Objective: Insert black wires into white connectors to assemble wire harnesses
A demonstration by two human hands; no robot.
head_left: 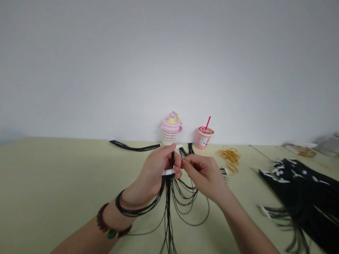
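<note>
My left hand (149, 174) is closed around a bundle of thin black cords (168, 197) just above the table. A white strip (168, 172) crosses the bundle at its fingers. Below it some cords hang straight down, others loop out to the right, and a thick loop passes around my left wrist. Thumb and forefinger of my right hand (208, 174) are pinched together, almost touching the left fingertips. Whatever lies in that pinch is too small to make out.
Against the wall stand a pink-lidded cup (169, 135) and a pink paper cup (204, 138) with a red straw. Yellow rubber bands (229, 155) lie right of them. Black cord bundles with white ends (296, 190) cover the table's right side. Another black bundle (135, 147) lies at the back left.
</note>
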